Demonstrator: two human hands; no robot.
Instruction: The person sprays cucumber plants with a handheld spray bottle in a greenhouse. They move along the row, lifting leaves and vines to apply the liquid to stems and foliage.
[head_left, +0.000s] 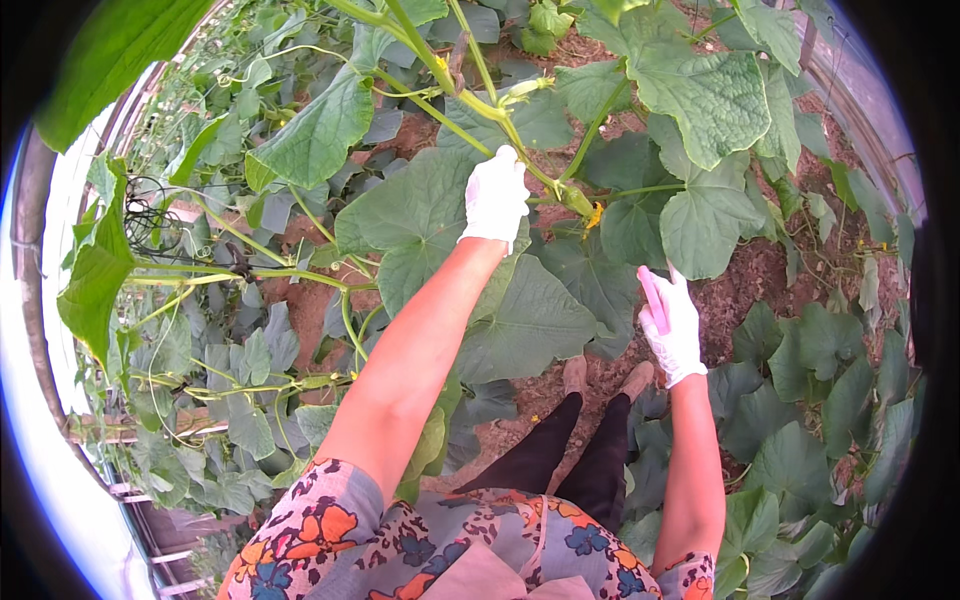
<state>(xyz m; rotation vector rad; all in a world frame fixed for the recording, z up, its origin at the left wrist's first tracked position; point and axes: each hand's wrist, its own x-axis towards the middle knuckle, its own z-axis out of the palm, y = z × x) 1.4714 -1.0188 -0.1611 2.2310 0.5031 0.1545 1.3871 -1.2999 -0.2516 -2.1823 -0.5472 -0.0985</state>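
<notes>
My left hand (496, 196), in a white glove, is closed in a fist at a green leaf stalk (442, 118) of a cucumber plant. Broad leaves (420, 217) hang behind and below it. Just to its right, the main vine (517, 139) bears a small young cucumber (575, 201) with a yellow flower (595, 215) at its tip. Lower right, my gloved right hand (671, 322) holds a slim pink tool (654, 300), its working end not clear to see. One finger points up to the lower edge of a leaf (705, 217).
Another young cucumber (527, 88) grows higher on the vine. A tied vine (300, 275) with a tangle of dark string (154, 217) crosses the left side. Reddish soil (517, 442) lies around my shoes (576, 375). Dense foliage (802, 465) grows at the right.
</notes>
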